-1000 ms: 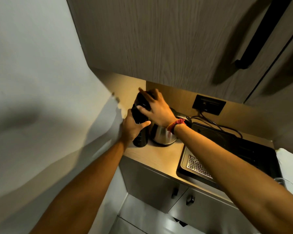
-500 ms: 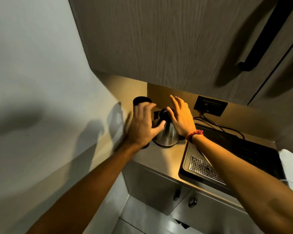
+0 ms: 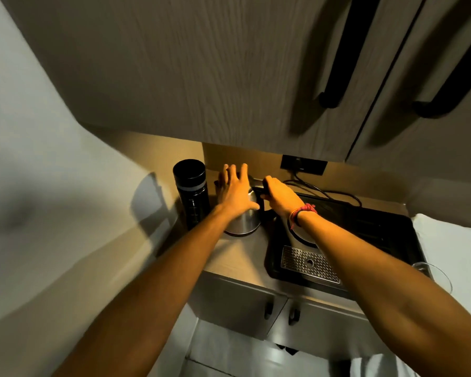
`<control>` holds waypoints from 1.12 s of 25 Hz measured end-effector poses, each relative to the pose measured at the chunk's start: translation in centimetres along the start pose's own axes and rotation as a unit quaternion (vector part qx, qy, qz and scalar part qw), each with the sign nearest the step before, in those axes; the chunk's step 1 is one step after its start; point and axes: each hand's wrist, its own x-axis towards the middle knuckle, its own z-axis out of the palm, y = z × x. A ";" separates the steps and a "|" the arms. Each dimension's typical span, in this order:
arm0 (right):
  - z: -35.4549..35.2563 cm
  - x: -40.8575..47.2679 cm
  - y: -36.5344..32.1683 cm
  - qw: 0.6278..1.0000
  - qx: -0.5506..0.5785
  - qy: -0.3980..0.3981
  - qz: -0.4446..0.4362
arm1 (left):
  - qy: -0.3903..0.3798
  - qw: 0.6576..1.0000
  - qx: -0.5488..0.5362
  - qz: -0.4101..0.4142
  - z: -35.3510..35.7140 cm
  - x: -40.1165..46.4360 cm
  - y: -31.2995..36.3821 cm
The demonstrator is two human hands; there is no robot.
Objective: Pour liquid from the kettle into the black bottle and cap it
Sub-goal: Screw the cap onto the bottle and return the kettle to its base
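Note:
The black bottle (image 3: pixel 192 194) stands upright with its cap on, at the back left corner of the wooden counter (image 3: pixel 239 257). Just right of it sits the steel kettle (image 3: pixel 244 223), mostly covered by my hands. My left hand (image 3: pixel 235 193) lies flat on the kettle's top with its fingers spread. My right hand (image 3: pixel 279 197) is curled around the kettle's black handle (image 3: pixel 259 186). A red thread band circles my right wrist.
A black tray (image 3: pixel 365 235) with a perforated metal drain plate (image 3: pixel 309 263) fills the counter's right side. Cables run to a wall socket (image 3: pixel 303 164) behind it. A clear glass (image 3: pixel 430 272) stands at the tray's right edge. Cupboards hang low overhead, and drawers sit below.
Both hands left the capped bottle and moved right to the kettle. The left hand settled on its top, and the right hand closed around its handle.

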 end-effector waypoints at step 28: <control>-10.3 -10.6 12.3 0.972 0.068 0.197 0.111 | -0.002 0.976 0.076 0.204 0.9 1.8 16.4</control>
